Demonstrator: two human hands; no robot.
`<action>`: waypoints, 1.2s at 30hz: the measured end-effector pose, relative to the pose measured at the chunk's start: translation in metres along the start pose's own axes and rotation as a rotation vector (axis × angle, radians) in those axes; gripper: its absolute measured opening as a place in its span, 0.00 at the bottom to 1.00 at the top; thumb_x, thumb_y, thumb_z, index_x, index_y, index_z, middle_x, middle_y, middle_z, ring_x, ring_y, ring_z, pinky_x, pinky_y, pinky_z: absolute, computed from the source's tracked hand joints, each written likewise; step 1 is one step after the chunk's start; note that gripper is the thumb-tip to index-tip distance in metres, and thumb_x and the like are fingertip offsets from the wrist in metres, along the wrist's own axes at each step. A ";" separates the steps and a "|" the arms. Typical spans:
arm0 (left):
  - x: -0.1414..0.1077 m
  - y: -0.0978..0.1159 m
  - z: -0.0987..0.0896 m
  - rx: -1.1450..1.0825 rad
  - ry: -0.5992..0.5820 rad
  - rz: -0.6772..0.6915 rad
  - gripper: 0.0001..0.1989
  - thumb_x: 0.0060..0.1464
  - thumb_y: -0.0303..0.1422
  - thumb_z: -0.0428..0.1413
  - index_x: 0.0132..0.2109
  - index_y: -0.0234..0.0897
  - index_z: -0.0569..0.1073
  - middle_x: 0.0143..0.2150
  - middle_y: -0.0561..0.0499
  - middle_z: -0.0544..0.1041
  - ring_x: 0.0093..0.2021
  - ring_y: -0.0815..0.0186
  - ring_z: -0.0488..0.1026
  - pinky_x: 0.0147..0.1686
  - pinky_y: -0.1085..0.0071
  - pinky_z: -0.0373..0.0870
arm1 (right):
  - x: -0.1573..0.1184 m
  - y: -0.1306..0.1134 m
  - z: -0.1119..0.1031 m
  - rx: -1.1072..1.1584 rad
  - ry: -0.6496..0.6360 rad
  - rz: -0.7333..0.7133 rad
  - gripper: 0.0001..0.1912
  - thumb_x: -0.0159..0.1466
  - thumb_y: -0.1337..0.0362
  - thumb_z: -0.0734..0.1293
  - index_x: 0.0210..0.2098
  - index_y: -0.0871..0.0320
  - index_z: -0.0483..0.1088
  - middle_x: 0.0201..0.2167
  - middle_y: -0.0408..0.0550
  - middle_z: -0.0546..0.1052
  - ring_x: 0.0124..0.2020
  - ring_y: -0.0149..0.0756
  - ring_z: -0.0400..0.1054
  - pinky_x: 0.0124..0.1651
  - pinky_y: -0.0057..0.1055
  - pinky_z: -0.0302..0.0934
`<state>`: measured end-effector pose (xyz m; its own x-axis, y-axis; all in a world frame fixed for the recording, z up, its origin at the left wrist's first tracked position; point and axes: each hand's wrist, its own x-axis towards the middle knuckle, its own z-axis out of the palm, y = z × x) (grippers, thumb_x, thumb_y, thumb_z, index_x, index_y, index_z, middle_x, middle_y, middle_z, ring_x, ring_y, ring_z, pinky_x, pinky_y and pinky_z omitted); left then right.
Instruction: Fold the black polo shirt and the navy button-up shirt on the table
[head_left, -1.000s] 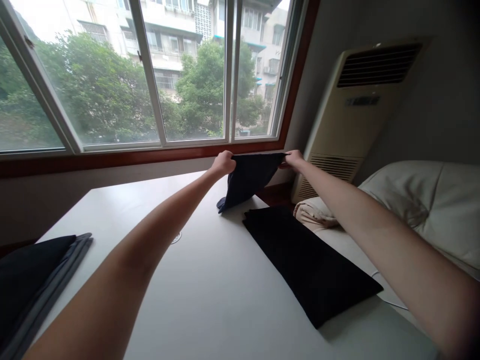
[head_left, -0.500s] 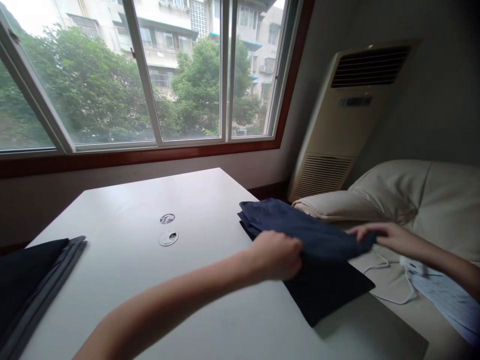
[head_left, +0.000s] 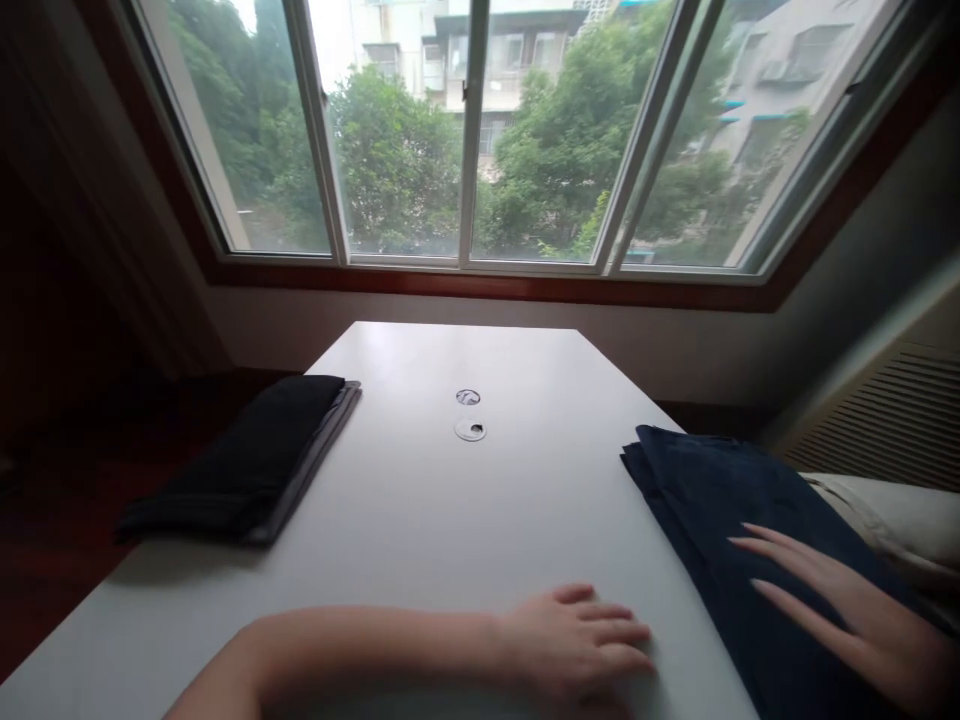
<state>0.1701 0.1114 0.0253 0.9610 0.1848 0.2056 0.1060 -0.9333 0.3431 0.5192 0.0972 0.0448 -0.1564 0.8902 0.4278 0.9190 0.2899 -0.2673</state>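
Note:
My left hand is over the white table near its front edge, fingers apart, with nothing in it. To its right, folded dark blue cloth lies in layers along the table's right side. My right hand rests on or just over that cloth with its fingers spread. A folded black and grey cloth stack lies at the table's left edge.
Two round fittings are set in the middle of the table. Beyond the table is a wide window. At the right are a pale sofa and a vented floor unit.
The view has turned left. Both hands have let go of the dark blue cloth, which now lies flat. My left hand has moved off it onto the table side.

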 end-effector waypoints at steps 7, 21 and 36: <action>-0.129 -0.063 -0.045 0.097 0.261 -0.731 0.20 0.63 0.36 0.47 0.61 0.38 0.63 0.67 0.42 0.61 0.68 0.58 0.55 0.67 0.51 0.48 | 0.119 -0.100 0.134 -0.003 -0.357 -0.180 0.27 0.67 0.53 0.56 0.60 0.61 0.65 0.64 0.61 0.62 0.65 0.48 0.56 0.64 0.47 0.54; -0.201 -0.080 -0.060 0.242 0.446 -0.939 0.16 0.63 0.30 0.47 0.57 0.38 0.68 0.63 0.42 0.67 0.65 0.57 0.61 0.63 0.53 0.58 | 0.160 -0.172 0.194 -0.026 -0.166 -0.077 0.21 0.68 0.64 0.54 0.58 0.59 0.66 0.61 0.55 0.67 0.64 0.44 0.57 0.65 0.49 0.49; -0.198 -0.081 -0.062 0.221 0.428 -0.978 0.18 0.63 0.30 0.46 0.58 0.41 0.66 0.64 0.44 0.66 0.66 0.57 0.59 0.64 0.51 0.58 | 0.160 -0.172 0.192 -0.019 -0.168 -0.105 0.21 0.69 0.63 0.54 0.57 0.59 0.66 0.62 0.55 0.67 0.64 0.45 0.57 0.65 0.50 0.50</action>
<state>-0.0446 0.1695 0.0136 0.2720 0.9291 0.2505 0.8609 -0.3513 0.3681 0.2667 0.2571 -0.0072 -0.3087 0.9019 0.3022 0.9008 0.3792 -0.2116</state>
